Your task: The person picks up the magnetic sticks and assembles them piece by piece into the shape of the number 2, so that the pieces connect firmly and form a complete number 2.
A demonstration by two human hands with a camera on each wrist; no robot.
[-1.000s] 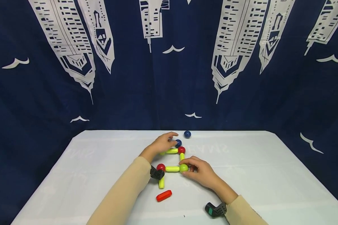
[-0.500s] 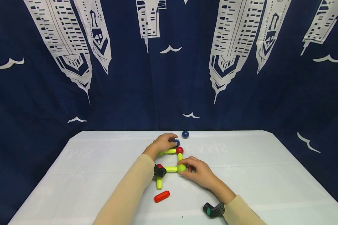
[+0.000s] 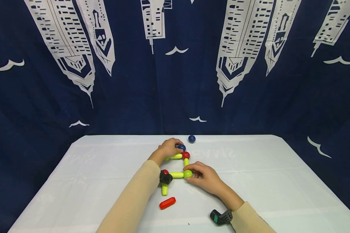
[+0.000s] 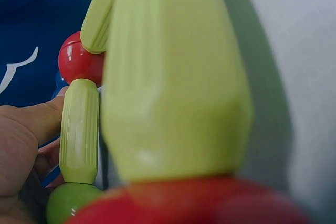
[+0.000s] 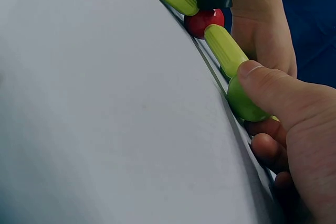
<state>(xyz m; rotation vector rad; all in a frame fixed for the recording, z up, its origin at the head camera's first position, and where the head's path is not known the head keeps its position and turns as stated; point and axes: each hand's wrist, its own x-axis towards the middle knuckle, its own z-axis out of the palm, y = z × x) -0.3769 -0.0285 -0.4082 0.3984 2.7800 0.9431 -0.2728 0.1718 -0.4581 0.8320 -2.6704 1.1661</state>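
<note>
My left hand (image 3: 168,148) reaches over the far side of a frame of balls and rods, its thumb and fingers round a blue ball (image 3: 182,148). That ball sits just behind the red ball (image 3: 186,155) at the frame's far right corner. My right hand (image 3: 204,176) pinches the green ball (image 3: 188,174) at the near right corner, as the right wrist view also shows. Yellow-green rods (image 3: 177,175) link the balls. The near left red ball (image 3: 165,171) is partly hidden by the left wrist's black camera, and a rod (image 3: 164,189) sticks out from it toward me.
A second blue ball (image 3: 192,139) lies near the table's far edge. Closer to me, a loose red rod (image 3: 167,203) rests on the white table (image 3: 105,181). Behind the table hangs a dark blue curtain (image 3: 175,97) with white printed buildings and birds.
My left fingers have closed in on the blue ball beside the far red corner. The right hand keeps its hold on the green ball. The head view has shifted slightly.
</note>
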